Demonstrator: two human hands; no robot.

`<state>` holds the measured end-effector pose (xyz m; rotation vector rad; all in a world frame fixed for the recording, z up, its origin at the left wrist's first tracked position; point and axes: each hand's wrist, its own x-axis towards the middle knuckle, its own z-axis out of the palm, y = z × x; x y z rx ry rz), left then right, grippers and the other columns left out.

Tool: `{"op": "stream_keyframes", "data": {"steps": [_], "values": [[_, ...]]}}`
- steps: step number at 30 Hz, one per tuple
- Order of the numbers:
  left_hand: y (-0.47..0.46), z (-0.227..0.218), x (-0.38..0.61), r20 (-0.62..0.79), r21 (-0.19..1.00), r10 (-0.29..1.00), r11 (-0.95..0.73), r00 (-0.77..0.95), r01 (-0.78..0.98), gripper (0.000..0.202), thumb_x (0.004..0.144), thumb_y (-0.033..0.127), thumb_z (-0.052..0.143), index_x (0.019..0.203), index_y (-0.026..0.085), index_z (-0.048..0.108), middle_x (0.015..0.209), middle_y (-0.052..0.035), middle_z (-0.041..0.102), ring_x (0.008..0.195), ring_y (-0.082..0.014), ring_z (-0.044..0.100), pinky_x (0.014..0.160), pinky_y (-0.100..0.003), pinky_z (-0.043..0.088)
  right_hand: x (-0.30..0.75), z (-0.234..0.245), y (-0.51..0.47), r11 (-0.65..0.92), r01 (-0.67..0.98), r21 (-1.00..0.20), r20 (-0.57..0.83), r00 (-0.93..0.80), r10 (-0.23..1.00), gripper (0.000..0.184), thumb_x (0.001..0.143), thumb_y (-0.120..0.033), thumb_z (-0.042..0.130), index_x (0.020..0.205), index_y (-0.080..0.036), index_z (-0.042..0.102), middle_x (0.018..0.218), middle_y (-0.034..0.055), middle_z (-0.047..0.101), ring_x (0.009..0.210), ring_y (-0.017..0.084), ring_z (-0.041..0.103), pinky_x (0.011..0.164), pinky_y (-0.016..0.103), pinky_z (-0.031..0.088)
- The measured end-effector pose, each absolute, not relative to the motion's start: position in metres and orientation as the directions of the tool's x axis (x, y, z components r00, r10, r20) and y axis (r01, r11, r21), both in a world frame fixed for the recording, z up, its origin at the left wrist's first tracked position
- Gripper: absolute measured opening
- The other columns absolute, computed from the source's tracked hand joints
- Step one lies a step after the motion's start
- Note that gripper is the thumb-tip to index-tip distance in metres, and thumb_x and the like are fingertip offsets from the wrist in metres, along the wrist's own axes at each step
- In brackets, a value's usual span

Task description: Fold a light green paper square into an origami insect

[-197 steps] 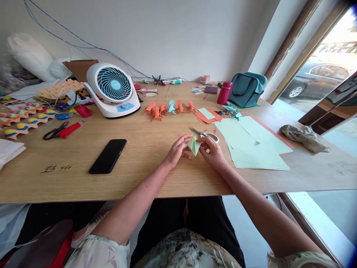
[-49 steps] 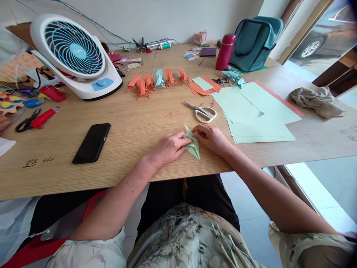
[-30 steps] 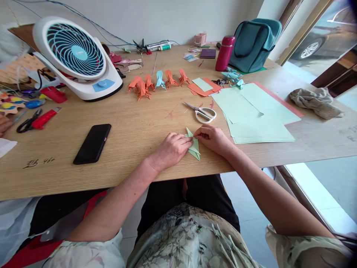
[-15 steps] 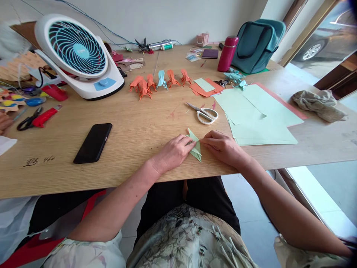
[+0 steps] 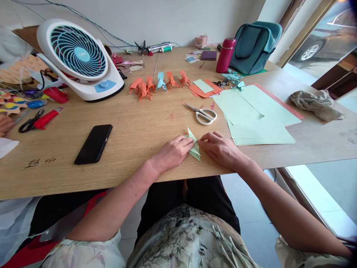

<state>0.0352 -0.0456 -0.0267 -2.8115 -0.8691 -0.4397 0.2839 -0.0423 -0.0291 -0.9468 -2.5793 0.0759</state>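
A small light green folded paper (image 5: 196, 149), with pointed corners, lies on the wooden table near its front edge. My left hand (image 5: 175, 150) presses on its left side, fingers together, holding it against the tabletop. With thumb and fingers pinched, my right hand (image 5: 221, 149) grips its right tip; the exact fold under the fingertips is hidden. Just beyond the hands lie scissors (image 5: 205, 116) with white handles, blades pointing away to the left. Large pale green paper sheets (image 5: 259, 130) are spread to the right of my right hand.
A black phone (image 5: 94, 144) lies left, below a white fan (image 5: 104, 89). Several orange folded paper figures (image 5: 142, 90) and a blue one (image 5: 161, 81) stand farther back. A magenta flask (image 5: 225, 56), a teal bag (image 5: 255, 48) and a crumpled cloth (image 5: 316, 105) are at right.
The view has shifted slightly. Both hands stay on the folded paper in nearly the same place; the right fingers have moved only a little at its tip.
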Motion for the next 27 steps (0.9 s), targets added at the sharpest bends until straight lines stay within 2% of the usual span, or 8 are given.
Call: {"op": "stream_keyframes", "data": {"steps": [6, 13, 17, 20, 24, 27], "values": [[-0.046, -0.026, 0.034, 0.319, -0.054, 0.533, -0.815, 0.783, 0.577, 0.034, 0.101, 0.011, 0.045, 0.129, 0.012, 0.064, 0.131, -0.012, 0.068, 0.117, -0.0253, 0.062, 0.102, -0.04, 0.056, 0.283, -0.031, -0.042, 0.762, 0.615, -0.205, 0.359, -0.676, 0.643, 0.031, 0.104, -0.024, 0.044, 0.122, -0.021, 0.069, 0.113, 0.013, 0.066, 0.096, 0.027, 0.058, 0.087, 0.043, 0.053], [-0.045, -0.027, 0.034, 0.328, 0.066, 0.545, -0.828, 0.772, 0.557, 0.034, 0.101, 0.012, 0.045, 0.129, 0.013, 0.064, 0.122, -0.0129, 0.067, 0.111, -0.0242, 0.066, 0.095, -0.038, 0.058, 0.277, -0.033, -0.04, 0.669, 0.63, -0.393, 0.39, -0.545, 0.742, 0.024, 0.099, -0.02, 0.053, 0.119, -0.019, 0.067, 0.108, 0.0114, 0.066, 0.097, 0.025, 0.065, 0.088, 0.041, 0.054], [-0.04, -0.031, 0.034, 0.405, 0.269, 0.559, -0.829, 0.724, 0.49, 0.03, 0.102, 0.014, 0.046, 0.123, 0.018, 0.067, 0.114, -0.0097, 0.07, 0.11, -0.0214, 0.066, 0.096, -0.035, 0.056, 0.269, -0.035, -0.036, 0.642, 0.639, -0.424, 0.417, -0.491, 0.765, 0.019, 0.093, -0.018, 0.061, 0.111, -0.018, 0.069, 0.103, 0.01, 0.065, 0.091, 0.024, 0.065, 0.084, 0.04, 0.055], [-0.037, -0.033, 0.035, 0.423, 0.452, 0.666, -0.743, 0.615, 0.494, 0.023, 0.099, 0.015, 0.053, 0.116, 0.02, 0.067, 0.106, -0.0063, 0.074, 0.1, -0.0196, 0.067, 0.091, -0.034, 0.055, 0.264, -0.038, -0.033, 0.685, 0.6, -0.413, 0.449, -0.52, 0.727, 0.02, 0.092, -0.014, 0.062, 0.109, -0.017, 0.07, 0.1, 0.01, 0.062, 0.091, 0.024, 0.064, 0.084, 0.038, 0.055], [-0.034, -0.031, 0.036, 0.307, 0.662, 0.827, -0.541, 0.472, 0.518, 0.011, 0.09, 0.014, 0.064, 0.098, 0.021, 0.066, 0.09, -0.0003, 0.073, 0.079, -0.0151, 0.067, 0.074, -0.026, 0.052, 0.264, -0.038, -0.033, 0.691, 0.542, -0.479, 0.423, -0.547, 0.722, 0.02, 0.094, -0.013, 0.059, 0.109, -0.019, 0.069, 0.102, 0.0087, 0.063, 0.091, 0.021, 0.065, 0.084, 0.035, 0.054], [-0.031, -0.027, 0.037, 0.231, 0.764, 0.87, -0.439, 0.435, 0.472, 0.015, 0.087, 0.013, 0.066, 0.097, 0.021, 0.061, 0.085, 0.0022, 0.072, 0.076, -0.0134, 0.068, 0.073, -0.024, 0.051, 0.265, -0.036, -0.034, 0.673, 0.544, -0.501, 0.396, -0.547, 0.737, 0.016, 0.094, -0.012, 0.06, 0.106, -0.019, 0.068, 0.103, 0.0079, 0.065, 0.09, 0.021, 0.066, 0.083, 0.033, 0.053]]}}
